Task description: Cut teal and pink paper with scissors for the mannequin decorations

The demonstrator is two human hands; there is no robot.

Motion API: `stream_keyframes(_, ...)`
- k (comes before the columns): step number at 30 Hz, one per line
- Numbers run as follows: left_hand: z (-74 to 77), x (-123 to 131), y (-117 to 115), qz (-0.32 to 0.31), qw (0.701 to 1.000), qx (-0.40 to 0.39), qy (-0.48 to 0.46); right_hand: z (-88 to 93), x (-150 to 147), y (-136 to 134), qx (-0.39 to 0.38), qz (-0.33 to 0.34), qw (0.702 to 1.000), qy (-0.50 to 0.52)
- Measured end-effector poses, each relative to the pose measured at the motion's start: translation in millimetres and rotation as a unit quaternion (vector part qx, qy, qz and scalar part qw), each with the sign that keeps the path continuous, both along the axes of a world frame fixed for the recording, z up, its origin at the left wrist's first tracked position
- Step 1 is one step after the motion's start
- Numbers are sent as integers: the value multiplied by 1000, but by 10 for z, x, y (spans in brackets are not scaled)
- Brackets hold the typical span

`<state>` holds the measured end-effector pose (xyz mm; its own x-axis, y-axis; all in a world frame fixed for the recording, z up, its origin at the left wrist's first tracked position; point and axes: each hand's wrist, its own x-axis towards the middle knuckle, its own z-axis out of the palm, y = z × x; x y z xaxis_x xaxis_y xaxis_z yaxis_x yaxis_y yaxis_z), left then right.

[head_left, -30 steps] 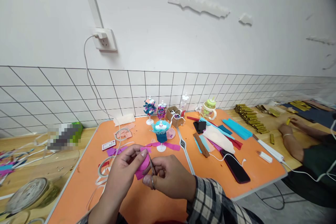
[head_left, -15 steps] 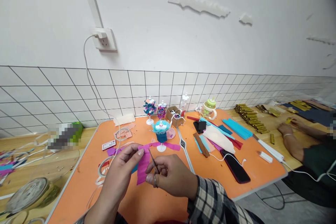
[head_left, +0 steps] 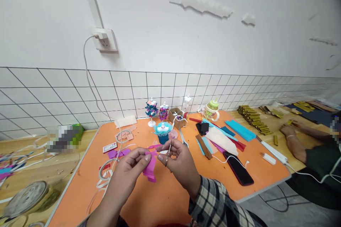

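My left hand (head_left: pixel 128 172) is closed, pinching a strip of magenta crepe paper (head_left: pixel 150 172) between thumb and fingers; the paper hangs below, bent and creased. Close on its right, my right hand (head_left: pixel 183 166) has small metal scissors (head_left: pixel 168 156) in its grip, blades pointing up. Its thumb tip is near the paper's upper edge, and I cannot tell whether it touches. Just beyond both hands stands a small figure wrapped in blue paper (head_left: pixel 163 137), with a light-blue frill and white top. Its foot is mostly hidden behind my hands.
Several decorated figures (head_left: pixel 151 109) and a cardboard box (head_left: pixel 177 118) line the wall side of the orange table (head_left: pixel 87 181). Tape rolls (head_left: pixel 106 170) lie left. Coloured paper strips (head_left: pixel 241 130), a phone (head_left: pixel 239 170) and a lidded cup (head_left: pixel 212 110) are right. A co-worker's hands (head_left: pixel 289 129) rest farther right.
My right hand has moved up and rightward, and the scissors have turned more upright, away from the paper. The magenta strip, flat before, now hangs creased from my left hand.
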<state>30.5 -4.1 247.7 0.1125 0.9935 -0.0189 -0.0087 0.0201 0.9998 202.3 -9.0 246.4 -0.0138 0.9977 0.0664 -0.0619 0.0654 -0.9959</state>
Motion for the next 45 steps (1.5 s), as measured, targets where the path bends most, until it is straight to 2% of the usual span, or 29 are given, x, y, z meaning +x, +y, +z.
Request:
stream_keyframes(5,48,22,-4,0,1000,-5,11,-35,-68,19,-22,0,999,39)
stream_keyframes(8,19,25,4,20,1000,-5,11,-51,-82,12,-58,10,996,62)
stream_keyframes(11,-45,34,14,29,1000,-10,7,-61,-89,2,-77,-7,994,78)
stream_keyframes(17,-135,59,28,12,1000,-21,-6,-82,-110,1,-80,-16,992,93)
stream_keyframes(26,-154,56,41,30,999,-4,16,-92,-155,-29,-81,-7,990,113)
stream_keyframes(32,-118,68,26,15,1000,11,8,-102,-138,-32,-79,-15,989,123)
stream_keyframes(38,-145,-1,25,43,999,-21,-22,-238,-22,21,-66,-45,996,45)
stream_keyframes(45,-198,-25,48,56,995,-42,-78,-506,158,204,-81,-35,996,-23)
